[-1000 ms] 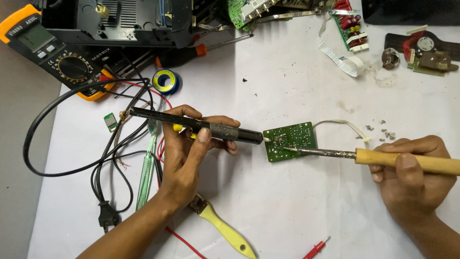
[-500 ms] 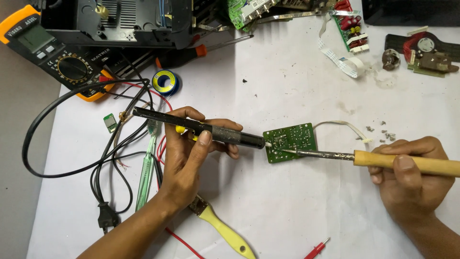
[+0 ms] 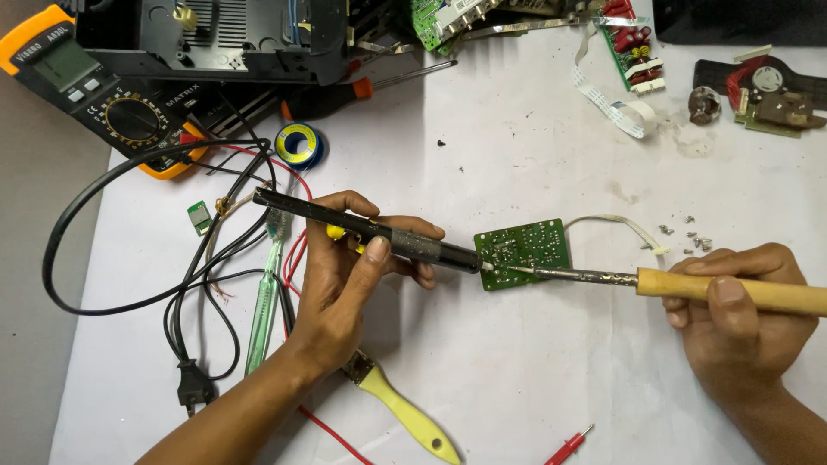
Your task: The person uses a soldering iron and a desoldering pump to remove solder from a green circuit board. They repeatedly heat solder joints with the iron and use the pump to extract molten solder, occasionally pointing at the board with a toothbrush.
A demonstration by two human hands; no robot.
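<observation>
A small green circuit board [image 3: 523, 252] lies flat, black desoldering pump [image 3: 370, 231] and wooden-handled soldering iron [image 3: 680, 282] seemingly touching it.

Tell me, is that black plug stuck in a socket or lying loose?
Out. The black plug lies loose on the white table, its prongs bare, with no socket around it.

Circuit board at mid tabletop, tools meeting on it from both sides.

Lying flat on the tabletop [image 3: 517, 379]: circuit board [image 3: 522, 252], with desoldering pump [image 3: 370, 231] reaching in from the left in the left hand [image 3: 345, 275], and soldering iron [image 3: 680, 282] reaching in from the right in the right hand [image 3: 732, 319], both tips touching the board's near left corner. Behind the left hand, solder spool [image 3: 299, 143]; further left and back, multimeter [image 3: 95, 95]. Left of the hand, loops of cable ending in a plug [image 3: 195, 392]. Near the right hand, behind it, scattered screws [image 3: 689, 234]. In front of the left hand, a brush [image 3: 405, 413].
</observation>
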